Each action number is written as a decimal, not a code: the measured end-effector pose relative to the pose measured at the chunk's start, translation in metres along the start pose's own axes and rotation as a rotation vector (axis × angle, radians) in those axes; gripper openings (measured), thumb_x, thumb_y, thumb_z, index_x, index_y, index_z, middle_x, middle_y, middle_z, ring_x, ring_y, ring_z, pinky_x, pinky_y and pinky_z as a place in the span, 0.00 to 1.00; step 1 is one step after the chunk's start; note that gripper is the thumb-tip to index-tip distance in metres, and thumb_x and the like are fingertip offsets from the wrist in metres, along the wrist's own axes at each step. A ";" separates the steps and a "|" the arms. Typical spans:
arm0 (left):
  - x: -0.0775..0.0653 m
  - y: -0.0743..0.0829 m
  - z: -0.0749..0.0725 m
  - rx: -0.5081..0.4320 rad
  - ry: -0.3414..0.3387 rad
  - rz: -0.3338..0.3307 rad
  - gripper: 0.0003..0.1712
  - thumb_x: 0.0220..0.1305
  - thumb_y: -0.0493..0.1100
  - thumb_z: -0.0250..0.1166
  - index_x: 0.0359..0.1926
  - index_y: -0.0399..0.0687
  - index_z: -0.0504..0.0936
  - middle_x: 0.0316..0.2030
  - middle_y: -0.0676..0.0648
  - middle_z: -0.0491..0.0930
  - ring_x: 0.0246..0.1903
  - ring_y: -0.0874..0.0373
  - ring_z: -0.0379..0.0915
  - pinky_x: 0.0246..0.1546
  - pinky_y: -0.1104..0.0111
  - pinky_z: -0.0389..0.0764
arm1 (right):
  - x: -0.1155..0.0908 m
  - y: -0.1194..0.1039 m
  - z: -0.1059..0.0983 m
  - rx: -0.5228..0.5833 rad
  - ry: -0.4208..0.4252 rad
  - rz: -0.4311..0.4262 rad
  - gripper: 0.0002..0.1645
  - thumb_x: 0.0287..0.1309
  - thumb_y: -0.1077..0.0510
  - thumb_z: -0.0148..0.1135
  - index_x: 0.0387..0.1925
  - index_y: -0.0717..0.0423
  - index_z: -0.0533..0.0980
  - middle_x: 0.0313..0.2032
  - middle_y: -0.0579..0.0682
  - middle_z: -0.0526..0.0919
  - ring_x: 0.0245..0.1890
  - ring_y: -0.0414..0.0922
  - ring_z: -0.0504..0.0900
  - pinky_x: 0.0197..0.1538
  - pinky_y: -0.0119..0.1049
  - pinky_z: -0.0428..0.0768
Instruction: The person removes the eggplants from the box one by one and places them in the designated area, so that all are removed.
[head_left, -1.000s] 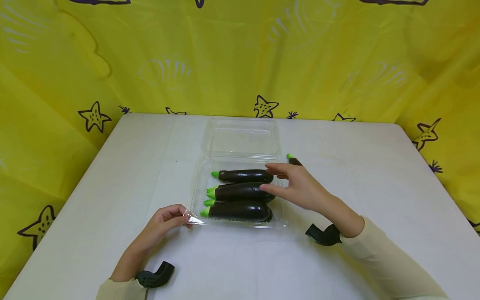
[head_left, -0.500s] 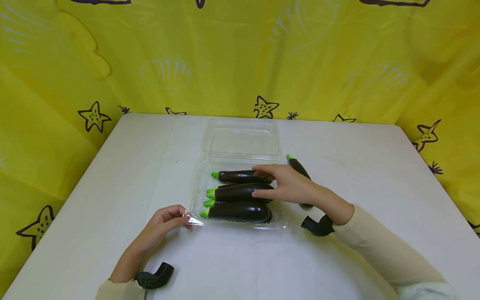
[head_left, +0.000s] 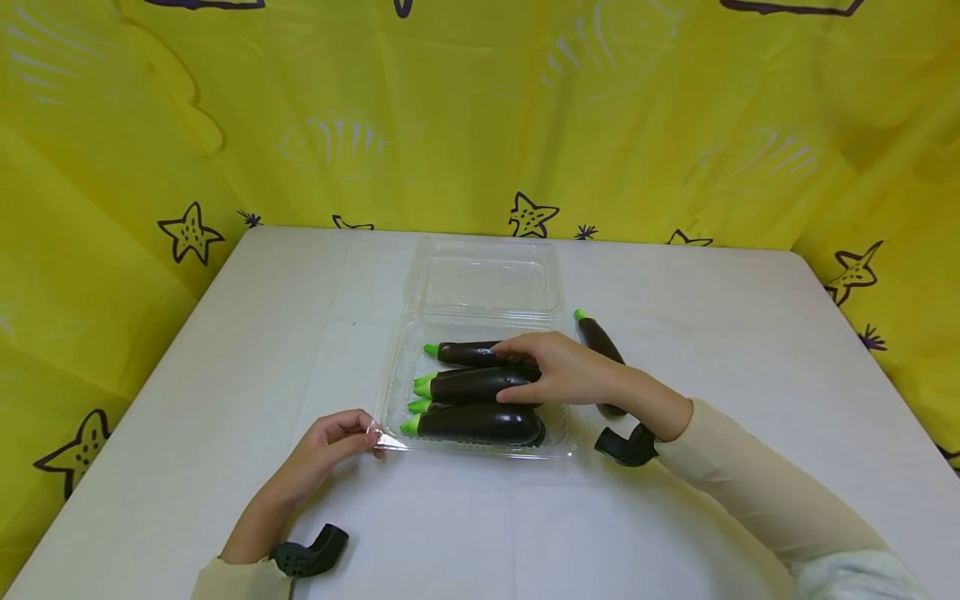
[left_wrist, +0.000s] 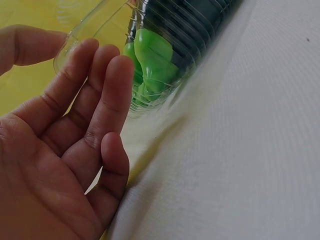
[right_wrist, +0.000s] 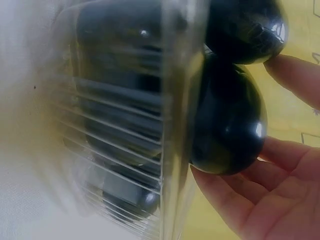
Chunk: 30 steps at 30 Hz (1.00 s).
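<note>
Right now, your left hand [head_left: 333, 446] has the near-left corner of a clear, ribbed plastic clamshell container [head_left: 408, 333] pinched, thumb on one side of the rim, fingers on the other. And look at your right hand [head_left: 562, 367]! It's over the container's right half, thumb and fingers curved around the blunt end of a glossy, blackish, elongated eggplant with a green stem [head_left: 472, 385], grasping it from either side; how firmly, you can't tell from these views. That middle eggplant lies inside the container, stem pointing left, its rounded end standing above the rim in your right wrist view.

Just behind it lies a slimmer dark eggplant with a bright green tip [head_left: 461, 353], close to your fingers; in front, a plump shiny black eggplant [head_left: 480, 423], more green stems peeking out between. Over on the right, outside the container, one long dark eggplant [head_left: 598, 337] rests on the white-covered table [head_left: 450, 525], partly behind your right forearm. The clear, shallow lid [head_left: 483, 279] lies folded back, flat towards the yellow patterned backdrop [head_left: 450, 83].
</note>
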<state>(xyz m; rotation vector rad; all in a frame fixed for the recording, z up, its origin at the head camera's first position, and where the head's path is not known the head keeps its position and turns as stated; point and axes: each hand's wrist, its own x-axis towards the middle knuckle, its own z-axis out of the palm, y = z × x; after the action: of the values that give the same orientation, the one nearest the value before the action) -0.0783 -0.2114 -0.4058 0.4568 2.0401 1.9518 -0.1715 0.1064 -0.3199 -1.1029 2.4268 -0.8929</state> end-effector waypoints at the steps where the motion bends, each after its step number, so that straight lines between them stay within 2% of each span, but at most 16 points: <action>1: 0.000 0.000 0.000 -0.001 0.000 0.001 0.06 0.64 0.33 0.53 0.32 0.31 0.72 0.27 0.48 0.78 0.32 0.57 0.74 0.41 0.69 0.71 | 0.001 0.000 0.000 0.000 -0.005 0.003 0.35 0.51 0.49 0.67 0.55 0.67 0.70 0.49 0.56 0.77 0.46 0.45 0.77 0.49 0.41 0.73; 11: 0.001 -0.001 0.000 -0.007 0.000 0.021 0.05 0.63 0.32 0.53 0.31 0.33 0.73 0.26 0.47 0.79 0.31 0.57 0.75 0.40 0.70 0.71 | 0.006 0.001 0.002 0.003 -0.038 0.026 0.35 0.51 0.48 0.66 0.56 0.65 0.69 0.49 0.55 0.77 0.47 0.44 0.76 0.51 0.41 0.72; 20: 0.000 0.001 0.000 -0.012 -0.009 0.045 0.06 0.63 0.31 0.51 0.32 0.28 0.71 0.27 0.49 0.79 0.31 0.57 0.75 0.40 0.70 0.72 | 0.008 0.002 0.006 -0.036 -0.048 0.026 0.31 0.53 0.49 0.64 0.53 0.65 0.72 0.51 0.54 0.77 0.50 0.45 0.74 0.52 0.40 0.70; 24: 0.000 0.000 0.000 -0.013 -0.008 0.034 0.06 0.63 0.31 0.52 0.32 0.31 0.72 0.27 0.49 0.79 0.31 0.57 0.75 0.40 0.70 0.72 | 0.008 0.003 0.006 -0.036 -0.038 0.012 0.28 0.54 0.51 0.64 0.52 0.65 0.73 0.49 0.54 0.78 0.46 0.43 0.75 0.48 0.38 0.72; 30: 0.000 0.001 0.000 -0.010 -0.004 0.020 0.06 0.63 0.32 0.52 0.32 0.32 0.73 0.27 0.49 0.79 0.32 0.57 0.75 0.40 0.70 0.71 | 0.008 0.001 0.007 -0.016 -0.020 -0.001 0.25 0.53 0.52 0.65 0.49 0.65 0.76 0.44 0.53 0.80 0.33 0.41 0.72 0.35 0.32 0.71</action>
<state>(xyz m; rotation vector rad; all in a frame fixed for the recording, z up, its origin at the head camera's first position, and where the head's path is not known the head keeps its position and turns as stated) -0.0781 -0.2115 -0.4052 0.4803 2.0294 1.9705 -0.1734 0.0979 -0.3258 -1.1138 2.4215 -0.8607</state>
